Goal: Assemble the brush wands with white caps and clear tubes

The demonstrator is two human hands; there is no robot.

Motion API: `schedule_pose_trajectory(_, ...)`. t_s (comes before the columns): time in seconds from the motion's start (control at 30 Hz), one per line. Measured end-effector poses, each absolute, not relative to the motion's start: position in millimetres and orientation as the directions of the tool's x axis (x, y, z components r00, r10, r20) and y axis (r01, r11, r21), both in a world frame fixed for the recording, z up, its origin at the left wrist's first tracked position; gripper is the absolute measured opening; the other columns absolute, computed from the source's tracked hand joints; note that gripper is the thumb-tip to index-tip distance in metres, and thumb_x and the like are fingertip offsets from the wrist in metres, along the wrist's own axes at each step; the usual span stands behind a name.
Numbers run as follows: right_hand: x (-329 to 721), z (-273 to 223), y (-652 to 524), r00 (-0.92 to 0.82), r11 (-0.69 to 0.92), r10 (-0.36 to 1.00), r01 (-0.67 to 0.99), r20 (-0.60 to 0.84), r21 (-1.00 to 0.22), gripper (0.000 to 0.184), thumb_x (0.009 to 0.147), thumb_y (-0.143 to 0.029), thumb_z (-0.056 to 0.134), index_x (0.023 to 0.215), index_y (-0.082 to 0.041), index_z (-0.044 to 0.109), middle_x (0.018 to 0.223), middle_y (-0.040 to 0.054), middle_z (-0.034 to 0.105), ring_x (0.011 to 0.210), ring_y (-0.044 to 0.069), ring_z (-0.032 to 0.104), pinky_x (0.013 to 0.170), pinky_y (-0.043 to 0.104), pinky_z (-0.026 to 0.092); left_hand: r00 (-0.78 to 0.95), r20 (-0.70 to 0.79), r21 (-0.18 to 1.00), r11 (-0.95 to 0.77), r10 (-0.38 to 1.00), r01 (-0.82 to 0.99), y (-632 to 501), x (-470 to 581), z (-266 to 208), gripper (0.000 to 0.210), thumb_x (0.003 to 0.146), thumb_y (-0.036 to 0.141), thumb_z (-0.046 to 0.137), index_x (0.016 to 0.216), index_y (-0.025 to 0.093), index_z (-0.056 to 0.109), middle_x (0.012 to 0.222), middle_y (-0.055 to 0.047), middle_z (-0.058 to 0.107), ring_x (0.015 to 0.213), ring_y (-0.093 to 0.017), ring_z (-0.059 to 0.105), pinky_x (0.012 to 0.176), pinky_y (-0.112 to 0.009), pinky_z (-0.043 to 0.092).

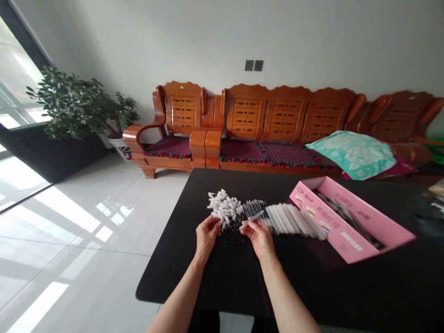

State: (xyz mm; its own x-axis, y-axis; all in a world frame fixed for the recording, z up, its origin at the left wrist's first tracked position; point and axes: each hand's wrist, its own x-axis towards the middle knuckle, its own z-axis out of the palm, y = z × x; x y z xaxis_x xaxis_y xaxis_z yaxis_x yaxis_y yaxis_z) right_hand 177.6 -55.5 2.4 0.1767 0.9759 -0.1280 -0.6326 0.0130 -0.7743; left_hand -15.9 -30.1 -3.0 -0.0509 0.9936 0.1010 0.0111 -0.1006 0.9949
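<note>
Head view: right hand [261, 236] pinches a translucent tube [257, 216] toward the left edge of the worktop [173, 277]; left hand [207, 234], fingertips together beside white pieces [224, 206], contents unclear. Part-picking seems underway; next needs steadiness.

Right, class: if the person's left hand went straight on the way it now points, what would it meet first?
Most likely the pile of small white pieces, just ahead of the left hand on the table; depth is unclear, so they may already touch.
</note>
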Motion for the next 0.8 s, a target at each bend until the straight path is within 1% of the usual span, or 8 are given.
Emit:
schedule_pose_trajectory(0.07,179,-2,-53,0.192,0.035,0.975,-0.63,-0.112,-0.776,0.029,0.064,-0.023,0.084,0.086,-0.015,0.067,0.08,0.0083,0.077,0.066,0.02,0.073,0.06,0.029,0.061,-0.087,0.109,0.986,-0.097,0.99,0.133,-31,-18,-3,0.018,0.079,0.029,0.066,0.09,0.014,0.07,0.067,-0.001,0.065,0.051,-0.012,0.058,0.05,-0.023,0.048)
schedule_pose_trajectory(0.13,178,-5,-51,0.211,0.049,0.972,-0.617,-0.105,-0.785,0.028,0.065,-0.023,0.084,0.086,-0.015,0.067,0.08,0.0086,0.077,0.066,0.02,0.073,0.06,0.03,0.061,-0.075,0.128,0.964,-0.106,0.989,0.245,-33,-18,-2,0.015,0.08,0.026,0.064,0.089,0.016,0.071,0.068,-0.001,0.066,0.055,-0.013,0.059,0.052,-0.023,0.048)
schedule_pose_trajectory(0.23,177,-8,-50,0.232,0.063,0.967,-0.612,-0.102,-0.788,0.028,0.066,-0.023,0.084,0.086,-0.015,0.067,0.08,0.0087,0.077,0.067,0.021,0.073,0.061,0.03,0.061,0.015,0.222,0.884,-0.208,0.975,0.418,-38,-13,2,0.01,0.081,0.02,0.064,0.084,0.018,0.073,0.075,-0.002,0.068,0.065,-0.014,0.062,0.063,-0.024,0.049)
schedule_pose_trajectory(0.37,177,-7,-50,0.251,0.084,0.962,-0.634,-0.102,-0.769,0.027,0.065,-0.023,0.084,0.084,-0.015,0.067,0.078,0.0074,0.077,0.066,0.02,0.073,0.062,0.03,0.061,0.141,0.302,0.75,-0.326,0.943,0.575,-40,-3,6,0.015,0.083,0.014,0.063,0.086,0.021,0.075,0.083,-0.002,0.068,0.074,-0.014,0.063,0.072,-0.024,0.047)
schedule_pose_trajectory(0.5,178,-6,-51,0.26,0.094,0.961,-0.635,-0.097,-0.766,0.026,0.064,-0.022,0.084,0.082,-0.016,0.068,0.077,0.0062,0.076,0.064,0.02,0.073,0.062,0.031,0.061,0.253,0.302,0.65,-0.392,0.919,0.651,-41,5,6,0.018,0.085,0.017,0.064,0.095,0.024,0.076,0.092,-0.002,0.068,0.079,-0.015,0.064,0.073,-0.024,0.047)
schedule_pose_trajectory(0.57,179,-8,-51,0.255,0.089,0.962,-0.632,-0.097,-0.769,0.025,0.064,-0.022,0.084,0.083,-0.016,0.068,0.078,0.0065,0.077,0.064,0.02,0.073,0.062,0.031,0.061,0.279,0.31,0.631,-0.416,0.909,0.655,-41,6,6,0.017,0.086,0.019,0.063,0.096,0.025,0.076,0.092,-0.002,0.068,0.079,-0.015,0.064,0.072,-0.024,0.047)
schedule_pose_trajectory(0.7,179,-10,-52,0.253,0.088,0.963,-0.626,-0.095,-0.775,0.024,0.066,-0.022,0.083,0.084,-0.015,0.068,0.079,0.0073,0.077,0.065,0.02,0.073,0.063,0.03,0.061,0.189,0.366,0.693,-0.402,0.911,0.599,-41,2,4,0.02,0.089,0.016,0.057,0.096,0.021,0.075,0.09,-0.003,0.067,0.077,-0.013,0.063,0.073,-0.022,0.047)
schedule_pose_trajectory(0.8,178,-9,-53,0.255,0.09,0.962,-0.626,-0.094,-0.775,0.025,0.065,-0.022,0.083,0.084,-0.016,0.068,0.079,0.0071,0.077,0.066,0.02,0.073,0.063,0.031,0.061,0.108,0.369,0.72,-0.358,0.923,0.595,-43,-5,2,0.017,0.089,0.017,0.058,0.091,0.02,0.075,0.085,-0.003,0.067,0.074,-0.013,0.062,0.07,-0.022,0.046)
